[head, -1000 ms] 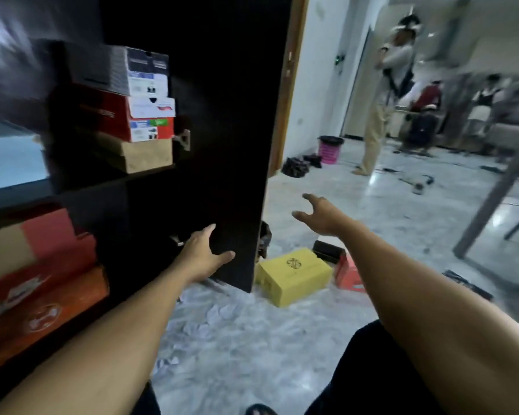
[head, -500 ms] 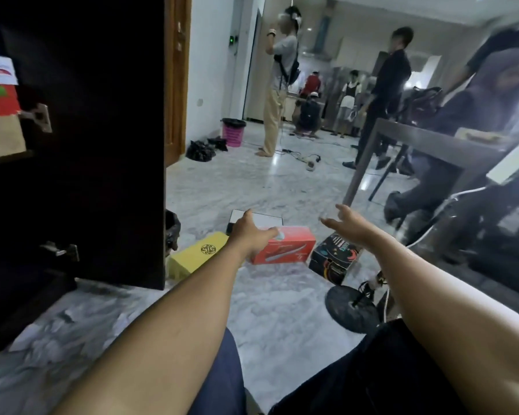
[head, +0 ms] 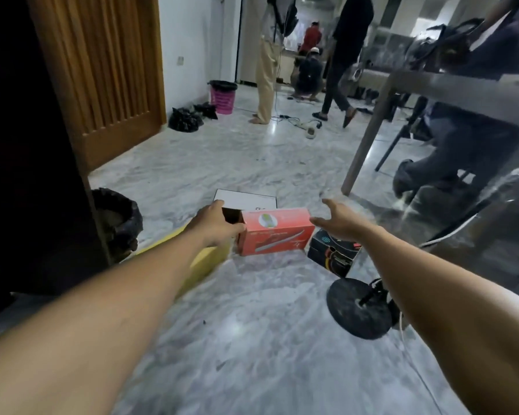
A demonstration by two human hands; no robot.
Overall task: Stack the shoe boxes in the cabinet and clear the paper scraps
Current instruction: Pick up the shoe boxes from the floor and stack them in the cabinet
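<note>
Two hands are flanking the red shoe box (head: 274, 233) sitting on the floor (head: 252, 339) between a yellow box (head: 204, 259) and a black box (head: 331, 254). The left hand (head: 216, 224) is gripping its open end and the right hand (head: 337, 221) is hovering spread by the other. I'm guessing it's light, stiff cardboard that is best held by both short ends.

The floor (head: 252, 339) is polished marble, grey-veined and glossy enough to throw back the light. The red shoe box (head: 276, 235) is printed cardboard with a faint sheen, and the inside of its end flap is bare brown. The yellow box (head: 204, 262) beside it looks like matt card. The dark box (head: 333, 253) carries a glossier print. The door (head: 108, 70) is varnished wood, ribbed lengthwise. The cabinet (head: 27, 145) side is dark and matt. A black plastic bag (head: 117, 217) is crinkled and shiny, and the far bin (head: 222, 98) is pink plastic.
</note>
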